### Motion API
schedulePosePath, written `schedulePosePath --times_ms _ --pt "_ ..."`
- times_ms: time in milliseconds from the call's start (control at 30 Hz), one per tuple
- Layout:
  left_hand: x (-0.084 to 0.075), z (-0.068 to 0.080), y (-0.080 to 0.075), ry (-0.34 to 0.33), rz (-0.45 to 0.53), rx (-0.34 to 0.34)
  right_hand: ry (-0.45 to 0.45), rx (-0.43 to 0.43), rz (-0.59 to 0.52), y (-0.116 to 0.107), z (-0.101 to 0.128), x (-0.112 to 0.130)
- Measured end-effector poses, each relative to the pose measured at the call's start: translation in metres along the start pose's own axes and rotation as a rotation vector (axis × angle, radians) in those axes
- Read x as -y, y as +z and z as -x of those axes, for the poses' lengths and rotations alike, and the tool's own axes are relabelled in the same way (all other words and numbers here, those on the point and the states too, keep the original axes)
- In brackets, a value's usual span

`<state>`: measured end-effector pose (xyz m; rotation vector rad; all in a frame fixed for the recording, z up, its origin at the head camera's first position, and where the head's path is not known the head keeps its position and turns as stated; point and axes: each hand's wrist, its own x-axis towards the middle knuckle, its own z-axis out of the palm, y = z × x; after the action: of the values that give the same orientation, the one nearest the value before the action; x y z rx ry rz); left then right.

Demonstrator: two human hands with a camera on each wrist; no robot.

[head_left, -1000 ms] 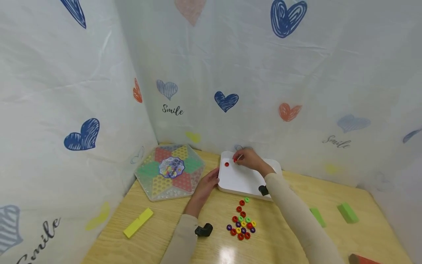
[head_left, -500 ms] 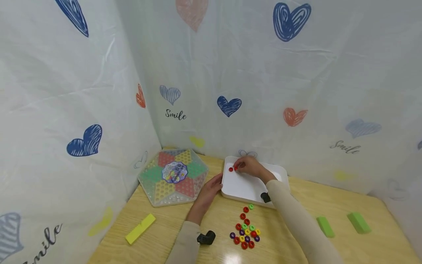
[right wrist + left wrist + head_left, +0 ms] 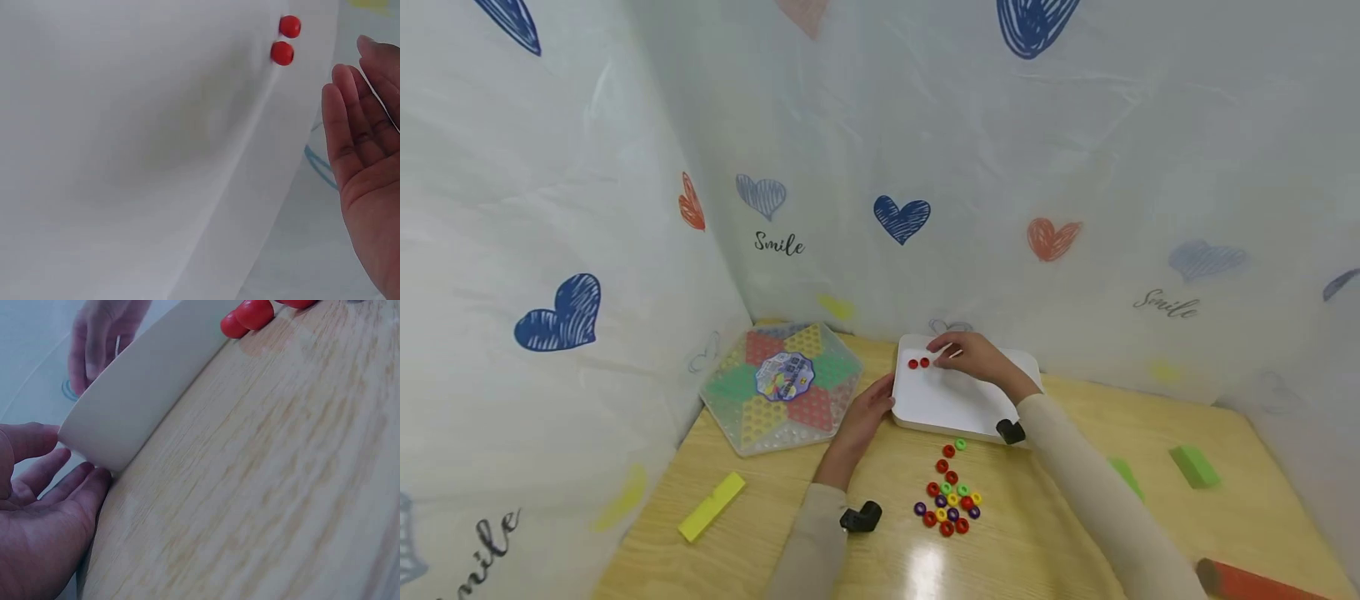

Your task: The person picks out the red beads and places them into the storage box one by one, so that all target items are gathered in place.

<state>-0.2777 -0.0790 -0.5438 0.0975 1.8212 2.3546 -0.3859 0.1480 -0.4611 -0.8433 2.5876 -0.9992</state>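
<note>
At the back of the table lies a shallow white tray (image 3: 955,402). My left hand (image 3: 863,417) holds its left end. In the left wrist view the thumb meets the rim and the fingers lie against the outer wall (image 3: 147,387). Two red beads (image 3: 918,363) sit side by side near the tray's far left corner. My right hand (image 3: 973,358) hovers over the far side, just right of these beads. Its fingers are extended and hold nothing, as the right wrist view shows, where both red beads (image 3: 282,53) lie apart from the hand (image 3: 369,150).
In front of the tray lies a loose group of red, green, yellow and purple ring beads (image 3: 952,500). A hexagonal star-patterned game board (image 3: 782,387) is at left, with a yellow block (image 3: 712,507) before it. Green blocks (image 3: 1195,467) and a red cylinder (image 3: 1255,581) lie right.
My right hand has set a second red bead beside the first, let go of it and drawn slightly right. The left hand has stayed at the tray's end. The head view has shifted slightly.
</note>
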Motion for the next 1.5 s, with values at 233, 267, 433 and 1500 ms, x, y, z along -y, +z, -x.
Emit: schedulePosePath --times_ms 233,267,433,1500 --pt "-0.005 -0.007 -0.002 -0.004 -0.011 -0.040 0.048 -0.002 -0.163 -0.001 0.038 0.014" --pt "-0.005 -0.007 -0.002 -0.006 -0.014 -0.043 0.042 0.006 -0.178 0.001 0.044 0.016" --pt "-0.002 -0.007 -0.001 -0.016 -0.017 -0.048 -0.008 0.052 -0.207 0.016 0.079 0.023" --pt "-0.007 0.000 0.004 -0.037 0.002 -0.056 -0.072 0.026 0.113 0.081 0.126 0.015"
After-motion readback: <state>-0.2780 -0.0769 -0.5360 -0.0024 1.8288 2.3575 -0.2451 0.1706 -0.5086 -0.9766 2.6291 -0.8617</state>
